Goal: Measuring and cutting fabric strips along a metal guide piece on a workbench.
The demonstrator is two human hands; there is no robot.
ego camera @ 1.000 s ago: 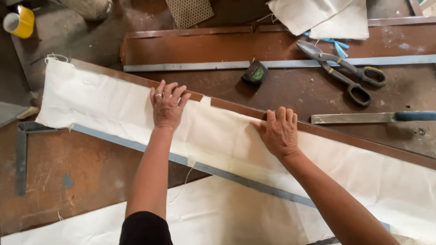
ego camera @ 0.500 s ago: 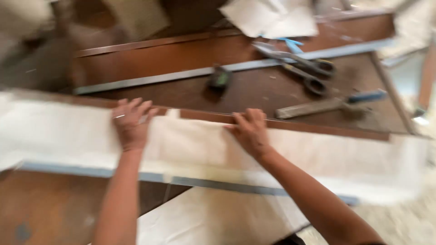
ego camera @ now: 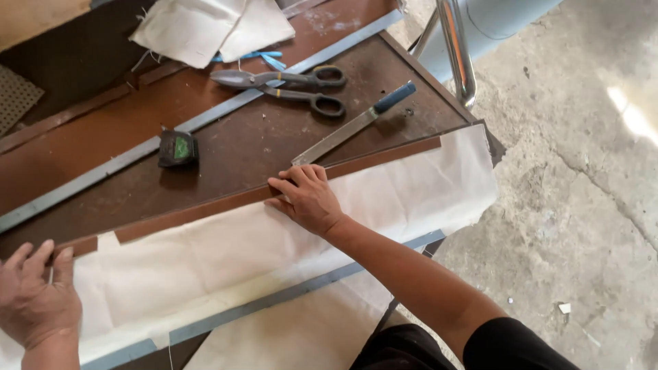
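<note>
A long strip of white cloth (ego camera: 404,195) lies across a brown worktable (ego camera: 226,151), folded over a thin brown board strip (ego camera: 205,209) along its far edge. My right hand (ego camera: 305,199) lies flat, palm down, on the cloth at that fold, fingers together pointing left. Near the lower left corner my left hand (ego camera: 38,298) presses flat on the same cloth, fingers spread. Neither hand holds anything. A blue-grey metal straightedge (ego camera: 274,298) runs under the cloth's near edge.
Behind the cloth lie a black tape measure with a green face (ego camera: 178,147), large metal shears (ego camera: 288,85), a flat blade with a blue handle (ego camera: 356,123), a long metal rule (ego camera: 89,181) and white cloth pieces (ego camera: 205,27). Concrete floor (ego camera: 569,192) and a chrome tube (ego camera: 459,51) are right.
The view has swung to the right, showing the table's right end and the floor. Both hands stay flat on the cloth, and they now lie farther apart along the fold.
</note>
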